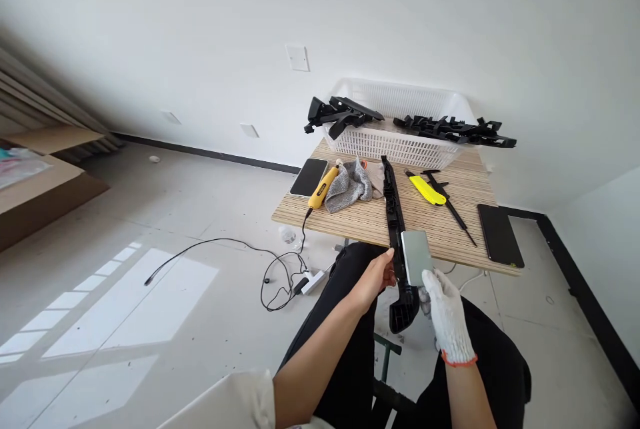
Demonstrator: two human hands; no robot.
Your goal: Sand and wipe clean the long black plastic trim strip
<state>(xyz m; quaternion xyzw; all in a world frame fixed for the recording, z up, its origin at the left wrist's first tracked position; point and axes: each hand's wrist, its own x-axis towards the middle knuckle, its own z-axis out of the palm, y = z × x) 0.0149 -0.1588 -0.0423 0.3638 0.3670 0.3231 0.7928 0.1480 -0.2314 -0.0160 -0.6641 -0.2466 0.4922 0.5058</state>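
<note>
Left fingers [384,261] are gripping a black part [393,214]; beside them, right fingers [431,284] are holding a pale block [416,254], apparently rubbing; another stroke would be needing steadiness.

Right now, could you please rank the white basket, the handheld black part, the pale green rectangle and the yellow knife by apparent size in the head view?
1. White basket
2. Handheld black part
3. Pale green rectangle
4. Yellow knife
</note>
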